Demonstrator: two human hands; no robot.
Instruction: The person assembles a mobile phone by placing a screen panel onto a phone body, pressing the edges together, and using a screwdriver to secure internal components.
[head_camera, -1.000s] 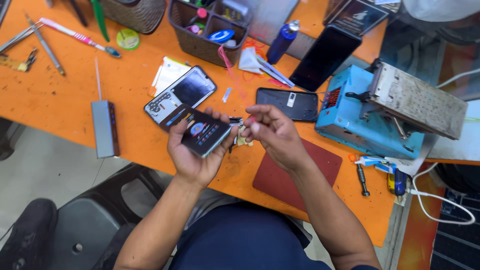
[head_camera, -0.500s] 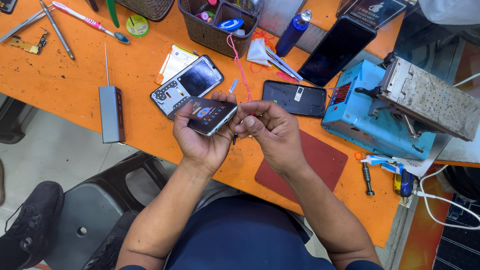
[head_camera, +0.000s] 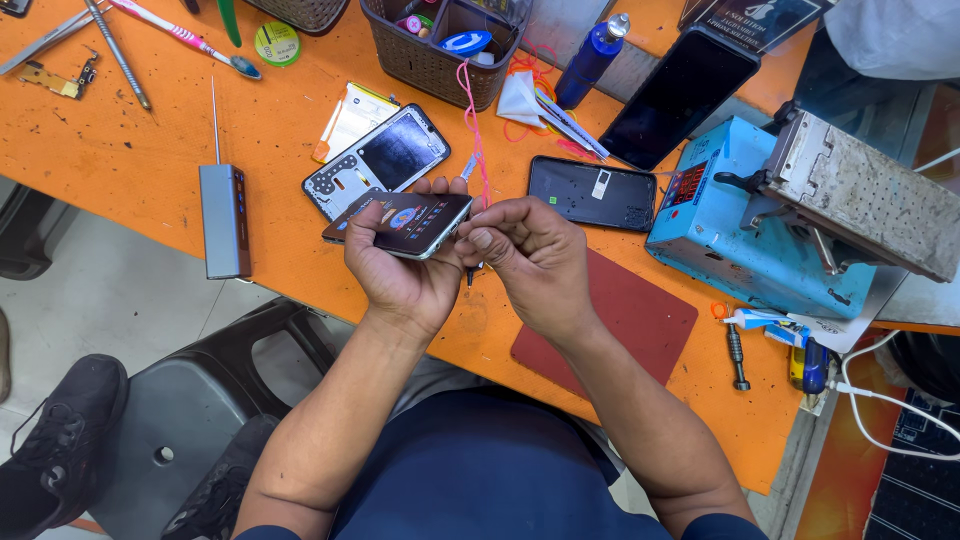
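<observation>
Holding a lit phone (head_camera: 405, 222) at the counter's (head_camera: 120, 130) near edge, both hands closed on the work.

Against the earlier views, the left hand (head_camera: 400, 270) has tipped the phone flatter, screen up, clasped about its underside. The right hand (head_camera: 535, 265), touching the phone's right end, is pinched narrow on a thin dark tool (head_camera: 469, 274); judged, work at that edge is under way. The tool's upper part and contact point are hidden behind the fingers.

left hand (head_camera: 400, 275) holds a lit smartphone (head_camera: 402, 222) over the orange table (head_camera: 120, 140); right hand (head_camera: 535, 265) pinches a thin tool at the smartphone's right edge.
</observation>
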